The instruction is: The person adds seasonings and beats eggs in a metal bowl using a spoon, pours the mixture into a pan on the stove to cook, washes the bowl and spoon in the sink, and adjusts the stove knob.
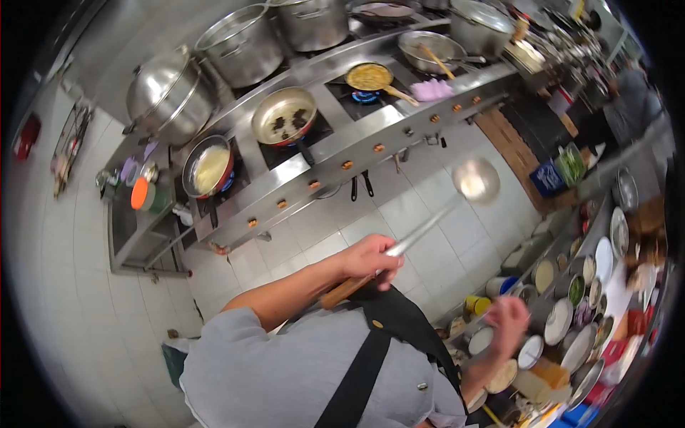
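My left hand (372,261) is closed around the long handle of a ladle (421,230), whose wooden end sticks out behind my fist. The ladle's round metal bowl (477,180) is over the tiled floor, between the stove and the counter. A pale patch shows inside it; whether that is food or glare I cannot make out. My right hand (508,324) hovers by the ingredient tubs on the right, blurred by motion with its fingers partly curled. Nearest to it are a yellow container (477,305) and a round white tub (530,352).
Along the stove (332,153) sit a pan with pale yellow food (212,170), a pan with dark bits (284,118) and a pan of golden food (369,75) over a blue flame. Large steel pots (241,46) stand behind. Another person (633,100) is at far right.
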A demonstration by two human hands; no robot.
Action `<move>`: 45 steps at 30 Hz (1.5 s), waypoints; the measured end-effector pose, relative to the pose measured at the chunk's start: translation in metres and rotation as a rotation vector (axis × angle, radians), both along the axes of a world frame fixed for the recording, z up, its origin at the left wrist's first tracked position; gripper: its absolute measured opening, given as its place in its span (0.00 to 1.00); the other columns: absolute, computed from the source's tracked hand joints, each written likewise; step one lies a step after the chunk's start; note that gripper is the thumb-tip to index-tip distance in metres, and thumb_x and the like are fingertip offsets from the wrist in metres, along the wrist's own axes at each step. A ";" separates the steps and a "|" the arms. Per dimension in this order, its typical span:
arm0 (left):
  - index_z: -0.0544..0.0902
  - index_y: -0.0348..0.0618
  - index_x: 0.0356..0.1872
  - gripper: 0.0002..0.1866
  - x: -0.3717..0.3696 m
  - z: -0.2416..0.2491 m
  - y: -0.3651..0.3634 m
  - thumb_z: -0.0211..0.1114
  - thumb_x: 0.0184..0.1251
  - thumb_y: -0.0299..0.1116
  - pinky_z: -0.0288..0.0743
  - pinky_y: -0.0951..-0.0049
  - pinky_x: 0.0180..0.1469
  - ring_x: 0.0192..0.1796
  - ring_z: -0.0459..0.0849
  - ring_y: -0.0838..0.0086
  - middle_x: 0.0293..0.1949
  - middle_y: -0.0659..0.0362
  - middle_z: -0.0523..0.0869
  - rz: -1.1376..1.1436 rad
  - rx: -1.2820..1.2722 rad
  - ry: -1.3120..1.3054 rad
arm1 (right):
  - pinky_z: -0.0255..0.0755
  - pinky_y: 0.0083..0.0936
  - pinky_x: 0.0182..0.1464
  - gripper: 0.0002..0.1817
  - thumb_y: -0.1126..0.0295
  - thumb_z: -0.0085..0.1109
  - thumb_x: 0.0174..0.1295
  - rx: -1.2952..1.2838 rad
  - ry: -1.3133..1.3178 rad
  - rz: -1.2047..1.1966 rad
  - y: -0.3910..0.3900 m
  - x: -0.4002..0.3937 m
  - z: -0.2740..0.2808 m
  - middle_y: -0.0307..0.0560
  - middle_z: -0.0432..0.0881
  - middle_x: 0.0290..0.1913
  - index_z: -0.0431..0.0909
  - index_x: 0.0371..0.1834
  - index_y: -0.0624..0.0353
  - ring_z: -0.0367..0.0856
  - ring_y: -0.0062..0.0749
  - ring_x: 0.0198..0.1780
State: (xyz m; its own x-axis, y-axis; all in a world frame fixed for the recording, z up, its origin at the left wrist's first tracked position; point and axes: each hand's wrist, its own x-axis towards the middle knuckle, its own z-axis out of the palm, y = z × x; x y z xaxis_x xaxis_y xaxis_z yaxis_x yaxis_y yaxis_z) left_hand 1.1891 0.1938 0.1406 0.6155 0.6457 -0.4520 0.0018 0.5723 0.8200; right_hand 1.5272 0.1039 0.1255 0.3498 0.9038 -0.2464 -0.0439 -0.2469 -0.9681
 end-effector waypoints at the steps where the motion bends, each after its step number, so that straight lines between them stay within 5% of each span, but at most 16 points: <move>1: 0.73 0.38 0.35 0.07 -0.010 -0.001 0.011 0.57 0.64 0.31 0.77 0.75 0.31 0.32 0.85 0.69 0.29 0.55 0.83 0.060 0.081 -0.035 | 0.72 0.18 0.26 0.07 0.70 0.56 0.59 -0.088 0.085 0.215 0.026 -0.041 0.003 0.43 0.79 0.25 0.76 0.32 0.64 0.79 0.25 0.26; 3: 0.72 0.37 0.37 0.09 -0.032 -0.007 0.035 0.56 0.65 0.33 0.78 0.73 0.37 0.38 0.85 0.68 0.34 0.51 0.84 0.263 0.121 -0.049 | 0.75 0.23 0.30 0.11 0.69 0.49 0.64 -0.082 0.174 0.655 0.072 -0.120 0.001 0.47 0.81 0.27 0.77 0.39 0.66 0.80 0.28 0.26; 6: 0.72 0.36 0.40 0.12 -0.064 -0.030 0.070 0.55 0.67 0.36 0.78 0.71 0.42 0.44 0.84 0.67 0.39 0.48 0.84 0.497 0.208 -0.124 | 0.75 0.24 0.31 0.16 0.67 0.49 0.66 -0.120 0.447 0.932 0.130 -0.229 -0.002 0.47 0.81 0.32 0.69 0.52 0.66 0.80 0.30 0.27; 12: 0.73 0.35 0.38 0.16 -0.150 -0.056 0.136 0.57 0.67 0.41 0.77 0.75 0.37 0.36 0.83 0.74 0.38 0.52 0.85 0.734 0.298 -0.177 | 0.75 0.24 0.28 0.19 0.74 0.53 0.62 -0.160 0.625 0.922 0.222 -0.369 -0.016 0.47 0.77 0.35 0.61 0.54 0.63 0.80 0.29 0.27; 16: 0.77 0.38 0.42 0.16 -0.225 -0.102 0.161 0.56 0.68 0.43 0.76 0.76 0.37 0.35 0.81 0.76 0.38 0.56 0.84 0.530 0.421 0.326 | 0.72 0.25 0.23 0.17 0.76 0.54 0.58 -0.193 0.112 0.859 0.260 -0.418 -0.051 0.48 0.77 0.31 0.63 0.50 0.64 0.78 0.27 0.24; 18: 0.78 0.40 0.42 0.16 -0.247 -0.127 0.154 0.55 0.68 0.44 0.76 0.76 0.34 0.34 0.82 0.76 0.36 0.58 0.84 0.598 0.418 0.266 | 0.68 0.27 0.17 0.16 0.76 0.55 0.57 -0.103 -0.314 0.884 0.276 -0.432 -0.087 0.49 0.77 0.29 0.64 0.47 0.66 0.76 0.28 0.18; 19: 0.78 0.41 0.42 0.16 -0.256 -0.141 0.147 0.54 0.69 0.44 0.75 0.77 0.32 0.33 0.82 0.77 0.34 0.59 0.84 0.634 0.417 0.235 | 0.72 0.36 0.23 0.19 0.76 0.57 0.54 0.057 -0.652 0.936 0.285 -0.431 -0.113 0.59 0.79 0.31 0.64 0.48 0.67 0.79 0.42 0.22; 22: 0.78 0.41 0.40 0.15 -0.292 -0.205 0.110 0.55 0.67 0.43 0.74 0.77 0.27 0.32 0.83 0.77 0.34 0.60 0.84 0.737 0.033 0.298 | 0.73 0.44 0.33 0.21 0.76 0.55 0.55 0.392 -0.905 0.885 0.304 -0.435 -0.131 0.66 0.79 0.33 0.64 0.51 0.67 0.80 0.58 0.31; 23: 0.78 0.42 0.41 0.14 -0.305 -0.244 0.091 0.55 0.66 0.42 0.74 0.77 0.26 0.31 0.83 0.76 0.33 0.61 0.84 0.748 -0.062 0.344 | 0.72 0.48 0.41 0.22 0.76 0.54 0.55 0.252 -0.866 0.895 0.315 -0.439 -0.122 0.69 0.78 0.35 0.63 0.54 0.66 0.75 0.68 0.39; 26: 0.82 0.36 0.36 0.23 -0.326 -0.347 0.001 0.53 0.62 0.48 0.74 0.58 0.50 0.48 0.79 0.49 0.43 0.41 0.81 0.433 -0.028 1.088 | 0.72 0.46 0.40 0.21 0.74 0.56 0.54 0.335 -0.948 0.944 0.356 -0.432 -0.133 0.69 0.78 0.34 0.65 0.52 0.68 0.77 0.66 0.38; 27: 0.81 0.32 0.38 0.25 -0.328 -0.364 -0.033 0.55 0.60 0.50 0.73 0.58 0.53 0.50 0.78 0.47 0.43 0.39 0.81 0.363 -0.243 1.074 | 0.73 0.43 0.37 0.20 0.74 0.56 0.55 0.378 -0.945 0.961 0.362 -0.432 -0.133 0.66 0.78 0.32 0.66 0.50 0.68 0.78 0.61 0.35; 29: 0.78 0.28 0.34 0.19 -0.319 -0.367 -0.106 0.59 0.57 0.40 0.79 0.56 0.30 0.28 0.85 0.53 0.32 0.39 0.83 0.696 -0.685 0.839 | 0.74 0.38 0.30 0.16 0.75 0.56 0.55 0.461 -0.939 0.994 0.362 -0.431 -0.128 0.60 0.78 0.26 0.68 0.46 0.69 0.80 0.53 0.29; 30: 0.77 0.28 0.32 0.15 -0.313 -0.369 -0.133 0.58 0.57 0.35 0.76 0.57 0.19 0.21 0.83 0.59 0.27 0.42 0.82 0.769 -0.777 0.822 | 0.72 0.33 0.27 0.14 0.75 0.56 0.56 0.239 -0.761 1.047 0.359 -0.434 -0.122 0.55 0.77 0.24 0.69 0.44 0.69 0.79 0.45 0.27; 33: 0.77 0.30 0.35 0.15 -0.295 -0.380 -0.188 0.58 0.59 0.36 0.77 0.56 0.20 0.24 0.84 0.59 0.30 0.46 0.83 0.878 -0.942 0.712 | 0.60 0.14 0.16 0.08 0.76 0.53 0.59 -0.293 -0.122 1.100 0.346 -0.444 -0.108 0.39 0.70 0.21 0.69 0.40 0.67 0.70 0.17 0.20; 37: 0.73 0.36 0.48 0.19 -0.274 -0.373 -0.185 0.56 0.64 0.41 0.77 0.51 0.33 0.34 0.84 0.58 0.45 0.50 0.82 1.039 -1.050 0.558 | 0.57 0.14 0.15 0.08 0.77 0.53 0.58 -0.619 0.647 0.870 0.344 -0.460 -0.081 0.40 0.69 0.19 0.70 0.39 0.67 0.63 0.17 0.15; 45: 0.75 0.39 0.44 0.17 -0.281 -0.335 -0.078 0.57 0.61 0.41 0.76 0.61 0.28 0.29 0.83 0.65 0.37 0.52 0.83 1.260 -0.695 0.387 | 0.65 0.21 0.19 0.12 0.77 0.56 0.55 -0.189 -0.274 1.093 0.331 -0.449 -0.058 0.43 0.74 0.21 0.70 0.41 0.69 0.74 0.25 0.20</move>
